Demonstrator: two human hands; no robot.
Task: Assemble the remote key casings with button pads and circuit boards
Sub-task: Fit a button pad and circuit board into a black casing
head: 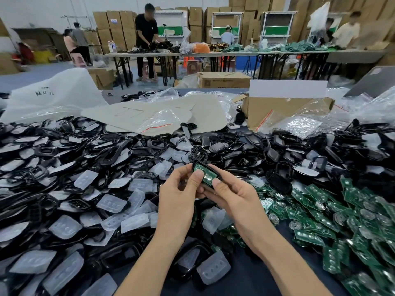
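Fingers of left hand and right hand grip casing containing circuit board.

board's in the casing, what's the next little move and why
Probably press the board down until it seats: it lies in the casing, gripped by the left hand and right hand, with the left thumb on it.

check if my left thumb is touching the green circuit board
Touching. The head view shows the thumb of the left hand pressed onto the circuit board, lying in the black casing that the right hand also grips.
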